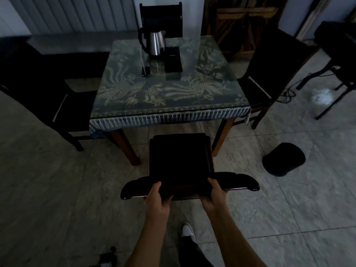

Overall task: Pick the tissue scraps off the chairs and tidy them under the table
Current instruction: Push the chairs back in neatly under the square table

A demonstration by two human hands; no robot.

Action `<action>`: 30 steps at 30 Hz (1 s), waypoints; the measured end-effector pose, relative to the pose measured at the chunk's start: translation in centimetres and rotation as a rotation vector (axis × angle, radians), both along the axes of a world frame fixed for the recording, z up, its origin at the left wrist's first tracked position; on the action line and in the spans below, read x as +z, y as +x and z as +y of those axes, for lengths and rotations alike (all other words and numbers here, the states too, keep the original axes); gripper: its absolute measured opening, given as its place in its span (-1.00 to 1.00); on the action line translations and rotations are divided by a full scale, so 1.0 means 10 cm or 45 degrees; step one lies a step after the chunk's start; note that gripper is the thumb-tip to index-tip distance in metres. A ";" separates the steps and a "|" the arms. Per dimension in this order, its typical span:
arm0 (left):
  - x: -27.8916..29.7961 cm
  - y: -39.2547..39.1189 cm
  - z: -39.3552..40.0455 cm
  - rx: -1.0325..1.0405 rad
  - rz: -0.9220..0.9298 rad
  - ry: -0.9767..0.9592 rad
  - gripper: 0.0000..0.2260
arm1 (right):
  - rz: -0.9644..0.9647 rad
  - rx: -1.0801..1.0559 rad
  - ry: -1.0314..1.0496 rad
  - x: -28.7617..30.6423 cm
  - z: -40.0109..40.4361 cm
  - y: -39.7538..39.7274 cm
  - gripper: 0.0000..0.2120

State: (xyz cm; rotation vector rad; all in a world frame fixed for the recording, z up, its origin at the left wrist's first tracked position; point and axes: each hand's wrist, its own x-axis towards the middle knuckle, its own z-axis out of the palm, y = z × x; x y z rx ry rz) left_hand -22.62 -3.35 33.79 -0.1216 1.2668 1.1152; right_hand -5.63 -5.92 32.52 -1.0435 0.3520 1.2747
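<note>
Dark wood chair (pixel 181 157), seat facing the table (pixel 169 93), standing just short of its near edge. Left hand (pixel 157 197) and right hand (pixel 213 195) each grip the top rail, fingers curled round it. Patterned cloth under glass on the table; kettle (pixel 156 43) at the far side. Side chairs left (pixel 57 97) and right (pixel 269 74). Black bin (pixel 283 159) on the tiled floor. White scrap (pixel 321 96) on the floor, far right, blurred.

Home dining room — clothed table (pixel 169 93), kettle (pixel 155 43)
</note>
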 end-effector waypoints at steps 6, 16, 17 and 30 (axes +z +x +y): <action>-0.05 0.15 0.58 0.072 0.032 -0.027 -0.59 | -0.006 -0.027 -0.006 -0.03 0.55 0.12 -0.57; -0.10 0.28 1.26 0.064 0.008 -0.012 -0.55 | -0.013 0.066 0.026 0.05 1.22 0.29 -0.79; -0.10 0.30 1.30 0.061 0.017 -0.002 -0.55 | -0.011 0.076 0.024 0.06 1.26 0.30 -0.78; -0.07 0.31 1.45 0.009 0.055 -0.002 -0.58 | -0.056 0.171 -0.007 0.04 1.40 0.37 -0.64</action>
